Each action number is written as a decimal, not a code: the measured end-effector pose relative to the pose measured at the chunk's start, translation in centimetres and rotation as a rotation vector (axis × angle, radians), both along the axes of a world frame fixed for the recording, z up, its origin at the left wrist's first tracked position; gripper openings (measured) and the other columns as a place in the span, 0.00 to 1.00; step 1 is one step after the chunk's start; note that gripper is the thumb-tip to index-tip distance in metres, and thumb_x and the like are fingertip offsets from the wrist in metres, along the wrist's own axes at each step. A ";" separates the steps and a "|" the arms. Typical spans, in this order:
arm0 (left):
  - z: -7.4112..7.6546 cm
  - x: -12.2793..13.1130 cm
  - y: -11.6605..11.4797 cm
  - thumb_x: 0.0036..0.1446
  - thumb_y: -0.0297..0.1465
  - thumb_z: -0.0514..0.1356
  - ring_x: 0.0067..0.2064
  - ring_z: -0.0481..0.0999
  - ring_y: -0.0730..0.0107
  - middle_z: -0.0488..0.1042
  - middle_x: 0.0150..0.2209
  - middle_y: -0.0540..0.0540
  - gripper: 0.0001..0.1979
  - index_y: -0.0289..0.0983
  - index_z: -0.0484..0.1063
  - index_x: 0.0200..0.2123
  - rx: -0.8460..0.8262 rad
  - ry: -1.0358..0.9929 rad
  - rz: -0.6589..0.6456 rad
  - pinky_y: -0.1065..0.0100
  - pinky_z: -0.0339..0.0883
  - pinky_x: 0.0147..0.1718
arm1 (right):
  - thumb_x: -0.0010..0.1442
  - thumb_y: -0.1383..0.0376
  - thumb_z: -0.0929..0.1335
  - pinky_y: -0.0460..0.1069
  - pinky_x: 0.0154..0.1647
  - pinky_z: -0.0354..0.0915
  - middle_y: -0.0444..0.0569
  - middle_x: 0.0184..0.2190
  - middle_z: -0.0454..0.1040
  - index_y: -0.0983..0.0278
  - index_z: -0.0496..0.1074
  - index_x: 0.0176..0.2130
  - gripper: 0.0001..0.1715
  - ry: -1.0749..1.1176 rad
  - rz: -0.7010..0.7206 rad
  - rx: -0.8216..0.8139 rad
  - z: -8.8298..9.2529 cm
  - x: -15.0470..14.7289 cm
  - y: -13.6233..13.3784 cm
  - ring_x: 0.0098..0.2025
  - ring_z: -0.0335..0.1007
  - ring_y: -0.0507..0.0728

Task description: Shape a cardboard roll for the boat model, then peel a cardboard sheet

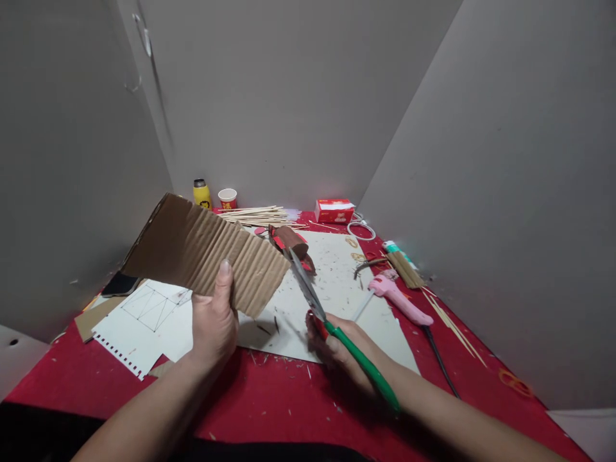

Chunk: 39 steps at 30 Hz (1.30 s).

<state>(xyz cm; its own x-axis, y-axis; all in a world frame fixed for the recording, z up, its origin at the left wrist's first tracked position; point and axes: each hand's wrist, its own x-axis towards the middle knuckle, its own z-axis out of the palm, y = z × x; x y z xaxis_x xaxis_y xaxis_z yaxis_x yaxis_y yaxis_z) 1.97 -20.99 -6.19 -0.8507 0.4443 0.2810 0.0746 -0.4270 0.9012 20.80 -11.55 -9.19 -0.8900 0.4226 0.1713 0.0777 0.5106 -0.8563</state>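
Note:
My left hand (215,321) is closed on a piece of brown corrugated cardboard (216,253), thumb lying on its ridged face. The cardboard is tilted in the air above the table. In my right hand (349,350) I grip a pair of scissors (363,360) with green handles, blades pointing up and left. The blade tips are close to the cardboard's right corner; whether they touch it I cannot tell. A small red patch shows by my right fingers, its kind unclear. Behind the blades lies a brown, rounded object with red parts (289,242).
A white sheet (337,269) with scraps lies on the red table (269,410). Rightward are a pink glue gun (402,300), pliers (370,263) and thin sticks. Farther back stand a yellow bottle (202,194), a paper cup (228,199) and a red box (334,212). A drawing (154,308) lies left.

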 end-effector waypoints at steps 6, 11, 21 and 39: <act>0.0 0.2 -0.2 0.57 0.43 0.62 0.60 0.67 0.59 0.72 0.57 0.43 0.23 0.41 0.70 0.53 -0.026 0.024 0.033 0.61 0.56 0.62 | 0.63 0.39 0.51 0.46 0.26 0.57 0.44 0.25 0.61 0.63 0.61 0.32 0.33 -0.011 0.043 0.069 0.0 0.0 -0.1 0.26 0.54 0.52; -0.1 0.5 -0.2 0.57 0.43 0.62 0.59 0.68 0.60 0.74 0.54 0.43 0.23 0.40 0.71 0.53 -0.052 0.077 0.071 0.61 0.54 0.62 | 0.62 0.38 0.52 0.46 0.25 0.55 0.42 0.22 0.59 0.63 0.60 0.29 0.33 0.005 0.014 0.045 0.2 0.0 -0.4 0.25 0.52 0.51; 0.3 0.8 -0.4 0.58 0.44 0.60 0.59 0.68 0.59 0.74 0.54 0.42 0.23 0.38 0.72 0.52 -0.124 0.125 0.108 0.62 0.54 0.63 | 0.62 0.38 0.52 0.47 0.26 0.56 0.44 0.23 0.61 0.64 0.61 0.30 0.34 -0.001 0.015 0.047 0.1 -0.1 -0.4 0.25 0.53 0.52; 1.3 2.1 -0.1 0.55 0.42 0.60 0.56 0.72 0.55 0.76 0.49 0.35 0.19 0.31 0.73 0.41 -0.232 0.032 0.153 0.60 0.59 0.60 | 0.63 0.40 0.55 0.46 0.25 0.51 0.40 0.22 0.54 0.62 0.55 0.26 0.31 0.002 -0.061 -0.010 -0.3 0.0 -0.4 0.25 0.48 0.50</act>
<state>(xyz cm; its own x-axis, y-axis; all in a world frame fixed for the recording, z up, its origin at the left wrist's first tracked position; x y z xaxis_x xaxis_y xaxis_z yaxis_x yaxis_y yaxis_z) 4.10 -21.08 -4.91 -0.9051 0.3668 0.2149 0.1528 -0.1910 0.9696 20.76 -11.97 -9.45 -0.8624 0.4775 0.1681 0.1068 0.4961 -0.8617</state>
